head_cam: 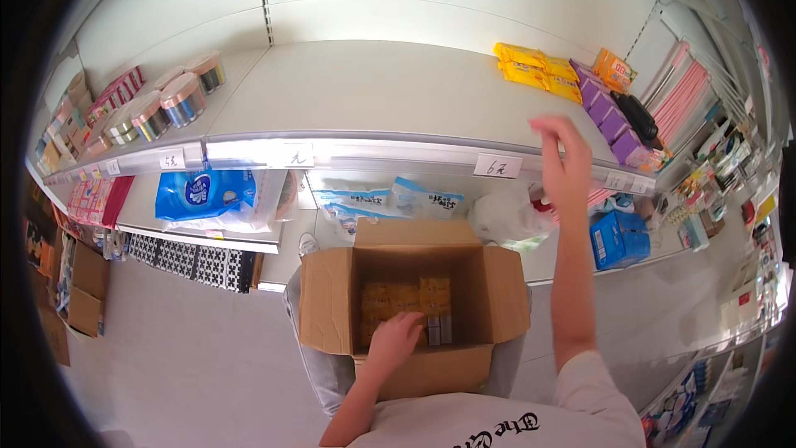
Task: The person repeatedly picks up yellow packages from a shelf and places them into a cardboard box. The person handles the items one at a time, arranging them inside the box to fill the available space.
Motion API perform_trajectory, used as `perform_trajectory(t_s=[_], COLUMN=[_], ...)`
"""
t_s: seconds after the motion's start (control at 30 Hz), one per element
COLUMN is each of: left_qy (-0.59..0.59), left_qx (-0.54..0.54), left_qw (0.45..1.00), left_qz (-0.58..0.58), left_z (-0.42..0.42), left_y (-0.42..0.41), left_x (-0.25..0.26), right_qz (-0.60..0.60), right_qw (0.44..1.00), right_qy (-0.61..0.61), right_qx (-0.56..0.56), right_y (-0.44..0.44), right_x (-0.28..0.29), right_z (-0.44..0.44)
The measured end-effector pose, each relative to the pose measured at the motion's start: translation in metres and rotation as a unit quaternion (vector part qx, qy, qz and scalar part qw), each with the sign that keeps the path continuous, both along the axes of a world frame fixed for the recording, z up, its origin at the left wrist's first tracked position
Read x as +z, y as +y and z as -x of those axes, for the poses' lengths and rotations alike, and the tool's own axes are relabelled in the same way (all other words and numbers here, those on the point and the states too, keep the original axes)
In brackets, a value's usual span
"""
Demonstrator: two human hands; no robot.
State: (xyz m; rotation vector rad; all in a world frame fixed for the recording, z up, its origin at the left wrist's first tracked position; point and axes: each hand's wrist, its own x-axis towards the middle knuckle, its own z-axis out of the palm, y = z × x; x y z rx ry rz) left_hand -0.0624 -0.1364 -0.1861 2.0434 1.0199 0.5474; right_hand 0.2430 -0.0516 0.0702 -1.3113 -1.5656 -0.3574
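Note:
An open cardboard box (429, 379) sits before me between my legs, its flaps folded outward. Yellow packets (390, 297) and a few small grey-white boxes (439, 330) lie inside it. My left hand (395, 339) reaches into the box over the packets; whether its fingers grip one is hidden. Above the front edge of the shelf (373, 87), my right hand (564, 152) is raised with fingers curved and apart, nothing visible in it. Beyond it on the shelf lie stacked yellow packets (538, 71), beside a row of purple boxes (606, 112).
Clear jars with pink lids (182, 99) stand on the left shelf. A price-tag rail (398, 152) runs along the shelf's front edge. Below are a blue bag (202, 193), a white plastic bag (507, 218) and a blue box (620, 239). Another cardboard box (87, 286) stands at far left.

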Motion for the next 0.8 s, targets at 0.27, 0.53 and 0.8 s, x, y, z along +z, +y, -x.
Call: perform_trajectory(t_s=[0.27, 0.53, 0.8], left_qy=[0.036, 0.061, 0.05], left_qx=[-0.022, -0.025, -0.034], left_qw=[0.998, 0.998, 0.998], left_qz=[-0.043, -0.02, -0.012], left_z=[-0.01, -0.005, -0.011], left_y=[-0.006, -0.006, -0.007], left_x=[-0.019, -0.015, -0.014], right_qz=[0.339, 0.414, 0.318], right_qw=[0.896, 0.846, 0.904], right_qy=[-0.135, -0.216, -0.16], right_qx=[-0.253, -0.255, -0.237], right_y=[0.142, 0.134, 0.124], right_x=[0.013, 0.026, 0.003], right_z=[-0.138, -0.111, -0.162])
